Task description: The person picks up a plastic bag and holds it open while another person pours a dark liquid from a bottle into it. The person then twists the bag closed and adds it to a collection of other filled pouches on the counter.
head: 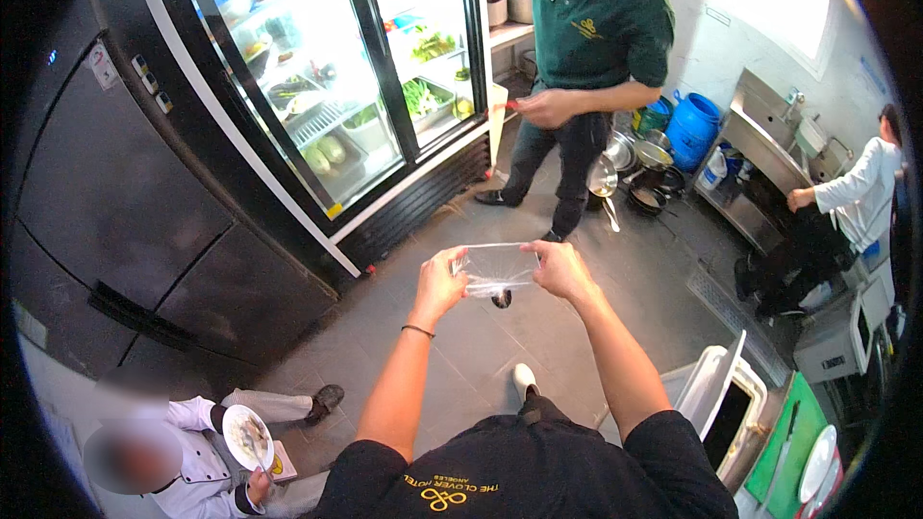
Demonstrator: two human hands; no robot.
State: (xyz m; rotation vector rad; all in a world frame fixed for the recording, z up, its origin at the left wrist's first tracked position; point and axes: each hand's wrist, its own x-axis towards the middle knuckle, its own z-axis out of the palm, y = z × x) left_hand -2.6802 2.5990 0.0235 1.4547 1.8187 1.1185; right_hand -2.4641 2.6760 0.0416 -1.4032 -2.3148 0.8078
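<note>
A clear plastic film or bag (501, 264) is stretched between my two hands at chest height, above the tiled floor. My left hand (440, 286) pinches its left edge; a thin dark band circles that wrist. Its right edge is gripped between the thumb and fingers of my right hand (560, 268). Creases fan out across the film, and its lower part is gathered. Just below it shows a small dark object (502, 298), partly covered; what it is, I cannot tell.
A person in a green shirt (595, 21) stands by the glass-door fridge (414, 50). Pans (649, 198) and a blue barrel (694, 122) stand near a steel sink (764, 115), with another person there. A seated person holds a plate (247, 436). A knife (782, 454) lies on a green board (764, 472).
</note>
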